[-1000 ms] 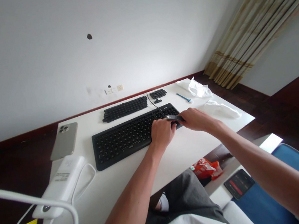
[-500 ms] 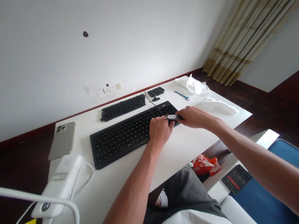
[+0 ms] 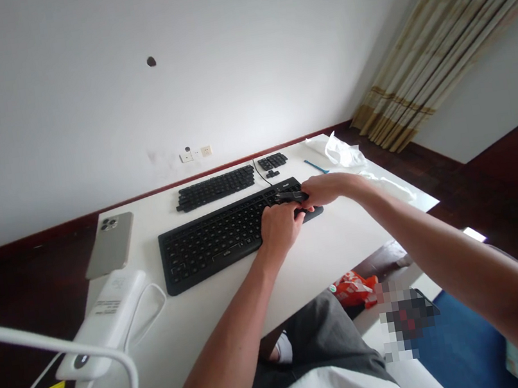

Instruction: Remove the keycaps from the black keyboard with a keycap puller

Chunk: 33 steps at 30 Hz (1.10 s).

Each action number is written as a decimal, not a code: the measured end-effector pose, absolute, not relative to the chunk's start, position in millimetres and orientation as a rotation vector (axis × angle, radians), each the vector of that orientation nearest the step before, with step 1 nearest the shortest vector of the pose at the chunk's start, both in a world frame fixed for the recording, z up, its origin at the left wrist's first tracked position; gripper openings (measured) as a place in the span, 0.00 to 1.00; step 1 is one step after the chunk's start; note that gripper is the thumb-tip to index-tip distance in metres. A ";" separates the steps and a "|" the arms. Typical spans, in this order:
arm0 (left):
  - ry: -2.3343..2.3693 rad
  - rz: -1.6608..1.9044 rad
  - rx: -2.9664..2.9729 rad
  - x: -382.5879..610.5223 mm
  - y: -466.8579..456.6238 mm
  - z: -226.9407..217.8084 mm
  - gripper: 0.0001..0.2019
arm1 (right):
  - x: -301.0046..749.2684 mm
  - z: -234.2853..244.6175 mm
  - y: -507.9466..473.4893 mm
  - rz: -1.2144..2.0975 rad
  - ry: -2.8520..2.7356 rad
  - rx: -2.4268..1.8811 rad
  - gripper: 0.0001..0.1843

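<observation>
A black keyboard (image 3: 212, 243) lies on the white table, its switches bare of keycaps over the part that shows. My left hand (image 3: 279, 226) is bent over its right half, fingers curled down onto it and thumb towards my right hand. In my right hand (image 3: 324, 189) is a small dark-handled tool with a metal tip (image 3: 291, 196), held low over the number-pad side. What lies under the tip is too small to make out. Behind the keyboard sit rows of black keycaps (image 3: 217, 188), with a smaller group (image 3: 273, 161) to their right.
At the left are a phone (image 3: 110, 245) and a white power bank (image 3: 101, 324) with a looped cable. A blue brush (image 3: 316, 166) and crumpled white wrapping (image 3: 343, 150) lie at the far right. A red bag (image 3: 355, 288) is below the table's front edge.
My right hand has moved slightly left and turned over more, bringing the tool further back over the keyboard. My left hand stays on the keyboard in nearly the same place.
</observation>
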<state>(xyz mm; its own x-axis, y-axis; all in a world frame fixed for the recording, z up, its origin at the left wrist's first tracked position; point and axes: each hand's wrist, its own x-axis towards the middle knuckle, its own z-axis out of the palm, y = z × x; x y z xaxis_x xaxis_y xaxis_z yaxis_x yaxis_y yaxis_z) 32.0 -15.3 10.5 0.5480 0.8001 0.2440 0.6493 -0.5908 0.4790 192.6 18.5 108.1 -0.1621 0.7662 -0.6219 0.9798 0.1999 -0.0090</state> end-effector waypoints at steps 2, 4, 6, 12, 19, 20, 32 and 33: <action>1.199 0.623 2.459 32.2 -15.4 10.9 0.10 | 190.4 106.0 6.0 -0.443 2.013 1.680 0.13; 1.205 0.607 2.465 32.2 -16.1 12.0 0.10 | 190.4 101.7 -4.8 -0.342 2.022 1.746 0.15; 1.209 0.595 2.473 32.1 -17.1 13.1 0.11 | 191.7 96.3 -13.6 -0.285 2.028 1.811 0.16; 1.237 0.566 2.507 32.1 -19.2 14.9 0.11 | 194.3 80.7 -36.0 -0.206 2.045 2.004 0.18; 1.237 0.565 2.519 31.8 -19.6 15.8 0.12 | 186.5 64.4 -59.9 -0.132 2.008 2.177 0.17; 1.238 0.568 2.518 31.7 -19.6 16.2 0.12 | 185.8 63.1 -61.9 -0.128 2.002 2.200 0.17; 1.220 0.663 2.466 31.8 -21.3 15.2 0.11 | 200.3 75.5 -50.6 -0.222 1.985 2.299 0.16; 1.222 0.666 2.465 31.8 -21.1 15.2 0.11 | 200.4 76.3 -49.5 -0.228 1.997 2.296 0.15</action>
